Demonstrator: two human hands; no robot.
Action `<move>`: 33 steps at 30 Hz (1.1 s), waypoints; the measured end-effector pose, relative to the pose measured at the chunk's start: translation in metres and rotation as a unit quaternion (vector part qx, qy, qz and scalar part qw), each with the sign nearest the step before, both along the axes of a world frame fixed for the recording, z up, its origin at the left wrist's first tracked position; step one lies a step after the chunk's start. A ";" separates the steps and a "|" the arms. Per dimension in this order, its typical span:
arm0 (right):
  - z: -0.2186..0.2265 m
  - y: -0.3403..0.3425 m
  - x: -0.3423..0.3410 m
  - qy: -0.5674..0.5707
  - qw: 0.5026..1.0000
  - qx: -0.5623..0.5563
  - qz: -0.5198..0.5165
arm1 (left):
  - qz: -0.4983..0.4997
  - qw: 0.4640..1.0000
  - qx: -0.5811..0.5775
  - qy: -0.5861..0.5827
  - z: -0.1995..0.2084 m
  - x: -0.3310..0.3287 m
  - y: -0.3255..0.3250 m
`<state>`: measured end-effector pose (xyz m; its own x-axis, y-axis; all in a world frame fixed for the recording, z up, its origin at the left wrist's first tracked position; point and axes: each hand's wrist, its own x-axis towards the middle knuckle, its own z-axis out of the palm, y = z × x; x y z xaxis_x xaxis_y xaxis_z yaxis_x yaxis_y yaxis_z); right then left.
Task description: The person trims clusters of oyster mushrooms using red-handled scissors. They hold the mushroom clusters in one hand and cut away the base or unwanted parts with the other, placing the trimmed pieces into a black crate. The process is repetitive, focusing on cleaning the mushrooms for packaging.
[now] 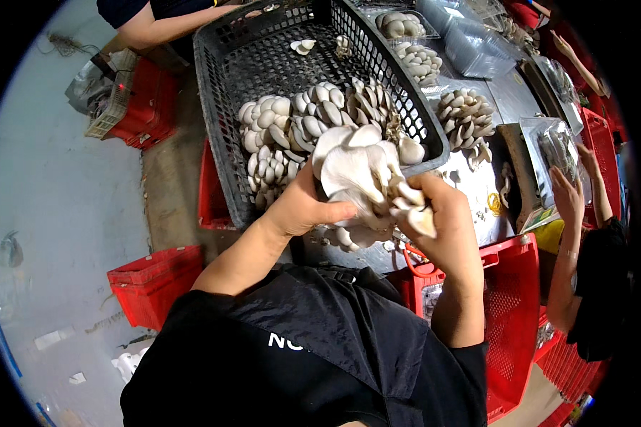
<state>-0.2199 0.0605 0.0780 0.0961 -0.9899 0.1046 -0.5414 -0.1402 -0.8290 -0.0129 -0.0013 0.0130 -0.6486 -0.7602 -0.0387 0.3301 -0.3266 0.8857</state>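
While both hands are raised in front of the dark apron point(313, 313), a large pale mushroom cluster point(356, 174) is held between them, just over the near edge of a black crate point(219, 153). The left hand point(299, 203) has its grip closed around the cluster's left side, thumb lying across the front and fingers mostly hidden behind the broad caps. The right hand point(445, 213) grips the other side, its fingers curled in by a bunch of smaller caps and stems. More pale caps point(352, 236) show directly below; whether they belong to the held cluster or lie beneath it, I cannot tell.

Inside the slotted crate, several mushroom clumps point(317, 114) are packed together in the near half, and a small loose piece point(303, 47) lies well apart toward the far end. To the crate's right, another clump point(466, 117) sits on the metal table point(506, 89), with clear plastic containers point(477, 50) stacked beyond it. Beside the right wrist there is a red-orange loop point(421, 267), and a large red crate point(509, 306) stands to the right of that forearm. Farther right, a co-worker's hands point(567, 196) are next to a clear-wrapped pack point(548, 153).
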 end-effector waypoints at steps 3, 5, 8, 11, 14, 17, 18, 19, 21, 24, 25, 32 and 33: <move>-0.005 0.002 0.009 0.079 0.996 -0.046 0.009 | 0.001 0.999 -0.035 -0.020 -0.005 0.004 -0.001; -0.018 -0.001 0.010 0.087 0.994 -0.066 0.006 | 0.005 0.999 -0.035 -0.021 -0.006 0.007 -0.004; -0.036 0.003 0.012 0.027 0.995 -0.091 -0.037 | 0.019 0.997 0.064 0.036 -0.014 0.005 0.001; -0.051 0.006 0.010 -0.209 0.974 -0.039 -0.076 | -0.004 0.975 0.172 0.141 -0.019 -0.001 0.006; -0.069 0.005 0.011 -0.572 0.813 -0.029 -0.108 | -0.044 0.952 0.236 0.192 -0.022 -0.008 0.006; -0.072 0.011 -0.010 -0.587 0.775 -0.091 -0.216 | -0.012 0.952 0.258 0.164 -0.021 -0.014 0.002; -0.081 0.016 -0.033 -0.324 0.911 -0.136 -0.216 | -0.032 0.945 0.263 0.191 -0.021 -0.014 -0.002; -0.100 0.025 -0.052 -0.152 0.943 -0.152 -0.255 | -0.042 0.939 0.275 0.200 -0.016 -0.019 -0.003; -0.132 0.040 -0.071 0.056 0.957 -0.086 -0.273 | -0.058 0.933 0.294 0.201 -0.015 -0.030 -0.007; -0.196 0.049 -0.090 0.175 0.959 0.148 -0.165 | -0.067 0.947 0.266 0.170 -0.012 -0.045 -0.008; -0.193 0.049 -0.085 0.210 0.959 0.149 -0.114 | -0.051 0.946 0.277 0.159 -0.010 -0.052 -0.006; -0.064 0.044 -0.084 -0.244 0.947 -0.107 -0.178 | -0.118 0.947 0.283 0.097 -0.015 -0.102 -0.008; -0.052 0.045 -0.084 -0.335 0.919 -0.098 -0.184 | -0.155 0.940 0.287 0.103 -0.014 -0.114 -0.009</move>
<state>-0.3037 0.1057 0.0263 -0.3921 -0.8984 0.1980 0.0410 -0.2321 -0.9718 -0.1264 -0.0103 -0.0012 -0.8741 -0.4256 -0.2339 0.2857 -0.8401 0.4611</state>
